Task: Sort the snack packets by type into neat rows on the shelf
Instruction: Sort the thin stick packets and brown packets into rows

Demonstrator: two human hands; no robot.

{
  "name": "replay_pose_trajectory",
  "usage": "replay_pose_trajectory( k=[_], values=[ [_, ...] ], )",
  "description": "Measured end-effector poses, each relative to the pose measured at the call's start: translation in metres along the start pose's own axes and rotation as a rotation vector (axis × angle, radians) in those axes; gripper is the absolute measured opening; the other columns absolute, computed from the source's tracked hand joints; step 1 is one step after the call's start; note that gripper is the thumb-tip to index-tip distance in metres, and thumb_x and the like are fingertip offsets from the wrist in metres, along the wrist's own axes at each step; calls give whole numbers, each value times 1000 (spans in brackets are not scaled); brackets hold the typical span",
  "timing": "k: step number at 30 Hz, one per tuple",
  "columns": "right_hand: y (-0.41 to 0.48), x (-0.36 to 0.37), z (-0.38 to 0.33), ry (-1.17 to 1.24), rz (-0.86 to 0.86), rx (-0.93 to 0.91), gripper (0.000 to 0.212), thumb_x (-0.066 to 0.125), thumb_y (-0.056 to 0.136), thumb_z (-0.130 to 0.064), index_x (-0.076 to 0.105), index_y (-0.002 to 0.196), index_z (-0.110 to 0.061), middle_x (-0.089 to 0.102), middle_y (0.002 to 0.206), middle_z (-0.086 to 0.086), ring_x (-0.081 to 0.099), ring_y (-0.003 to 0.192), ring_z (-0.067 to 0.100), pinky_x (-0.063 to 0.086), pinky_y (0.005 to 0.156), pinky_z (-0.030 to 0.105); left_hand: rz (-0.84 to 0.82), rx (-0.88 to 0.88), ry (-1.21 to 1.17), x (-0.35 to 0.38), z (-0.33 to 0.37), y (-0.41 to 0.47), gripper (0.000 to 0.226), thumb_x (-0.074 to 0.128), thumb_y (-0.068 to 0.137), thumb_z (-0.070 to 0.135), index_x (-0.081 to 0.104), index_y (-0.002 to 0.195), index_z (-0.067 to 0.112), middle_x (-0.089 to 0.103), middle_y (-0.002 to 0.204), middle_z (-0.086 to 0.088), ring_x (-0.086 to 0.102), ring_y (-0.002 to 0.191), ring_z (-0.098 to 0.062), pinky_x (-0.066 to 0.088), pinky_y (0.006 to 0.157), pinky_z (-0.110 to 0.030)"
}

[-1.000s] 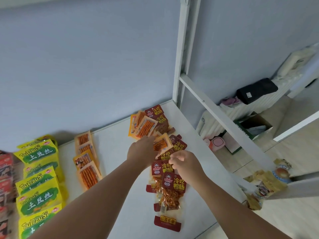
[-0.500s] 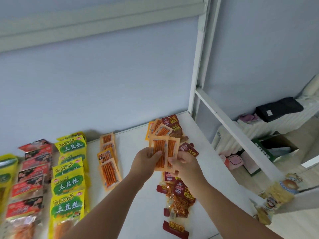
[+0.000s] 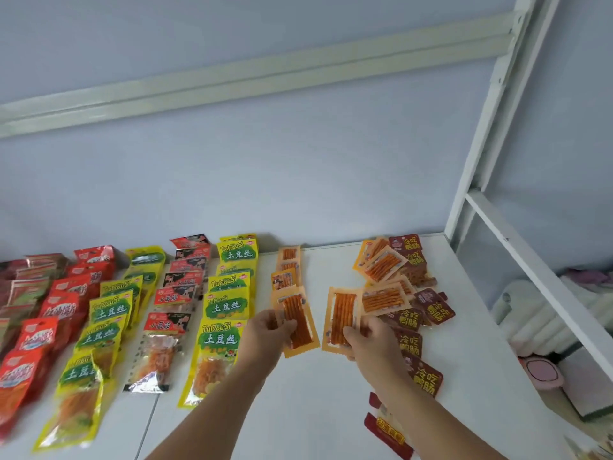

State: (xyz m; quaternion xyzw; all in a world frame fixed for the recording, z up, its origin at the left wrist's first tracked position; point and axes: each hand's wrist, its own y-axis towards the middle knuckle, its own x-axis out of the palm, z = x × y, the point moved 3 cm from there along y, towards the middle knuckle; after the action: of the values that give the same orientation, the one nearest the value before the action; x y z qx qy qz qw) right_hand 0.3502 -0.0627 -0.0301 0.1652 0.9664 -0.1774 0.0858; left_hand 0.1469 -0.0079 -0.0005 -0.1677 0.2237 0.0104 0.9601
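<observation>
My left hand (image 3: 265, 336) grips an orange packet of red sticks (image 3: 297, 322) at the near end of a short row of orange packets (image 3: 288, 267) on the white shelf (image 3: 315, 410). My right hand (image 3: 371, 336) grips a second orange stick packet (image 3: 341, 317) just left of an unsorted heap. That heap mixes orange packets (image 3: 381, 265) and dark red packets (image 3: 434, 310). Rows of yellow-green packets (image 3: 229, 307), red-and-black packets (image 3: 172, 300) and red packets (image 3: 56, 313) lie to the left.
The blue wall rises behind the shelf. A white frame post (image 3: 491, 107) and slanting rail (image 3: 530, 257) stand at the right edge. Beyond them, lower down, lie white bedding (image 3: 537, 313) and a pink object (image 3: 540, 373). A dark red packet (image 3: 384, 433) lies near the front edge.
The two orange packets, held together in front of me before, are now apart, one in each hand. My left hand moved left to the orange row. The view swung left and up.
</observation>
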Motion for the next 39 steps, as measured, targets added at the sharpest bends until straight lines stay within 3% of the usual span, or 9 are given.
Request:
replay_pose_trajectory(
  k=[3,7,11,14,18,26,29,35,39],
  values=[
    [-1,13,-2,-93,10,-26,12,64,95,-26,63,84,-22,70,82,-5,70,74,15,59,62,35,37,-13,22,-13,-7,11,2,74,92,24,75,90,25,76,69,2,67,62,-13,56,64,-36],
    [4,31,-10,-118,11,-20,10,64,95,-24,64,86,-20,71,80,-3,70,72,17,52,58,30,-3,0,144,-19,-19,36,16,67,96,24,73,82,26,72,62,6,54,43,0,42,47,-22],
    [6,51,-8,-123,1,25,11,63,95,-19,63,85,-13,71,80,5,68,72,22,52,60,33,-105,-49,210,-16,-33,57,22,64,98,19,72,78,25,71,59,7,63,54,-11,48,53,-25],
    [3,68,5,-159,-3,100,11,62,94,-15,63,84,-10,71,81,8,68,71,21,53,62,33,-174,-50,222,-11,-43,70,15,66,95,18,72,84,26,76,75,5,74,74,-22,61,68,-38],
    [-2,91,23,-201,-22,166,11,62,93,-13,67,88,-5,71,84,15,67,73,25,50,63,33,-250,-22,231,-9,-53,83,6,67,94,17,74,95,19,78,85,-2,75,80,-26,63,75,-48],
    [-5,117,29,-396,-48,125,26,61,90,-18,50,66,-22,55,63,-7,51,53,2,37,46,13,-281,14,344,-13,-55,92,21,52,100,16,66,87,25,75,84,3,72,75,-15,61,63,-33],
    [-2,122,24,-502,-50,102,19,60,92,-27,55,74,-24,63,74,-7,61,65,4,41,48,14,-277,2,337,-13,-54,89,20,47,102,17,66,107,20,74,91,3,71,78,-14,61,62,-32],
    [1,119,22,-656,6,38,24,65,92,-46,55,100,-25,63,98,-10,61,81,4,42,57,12,-266,83,459,-11,-52,90,31,41,102,13,61,126,14,64,94,9,59,72,-3,38,47,-13],
    [2,109,22,-689,46,-30,28,60,94,-49,54,111,-28,57,102,-12,60,89,5,44,69,14,-204,135,493,-7,-42,92,42,42,97,7,54,137,16,57,128,-4,58,99,-16,48,75,-21]
  ],
)
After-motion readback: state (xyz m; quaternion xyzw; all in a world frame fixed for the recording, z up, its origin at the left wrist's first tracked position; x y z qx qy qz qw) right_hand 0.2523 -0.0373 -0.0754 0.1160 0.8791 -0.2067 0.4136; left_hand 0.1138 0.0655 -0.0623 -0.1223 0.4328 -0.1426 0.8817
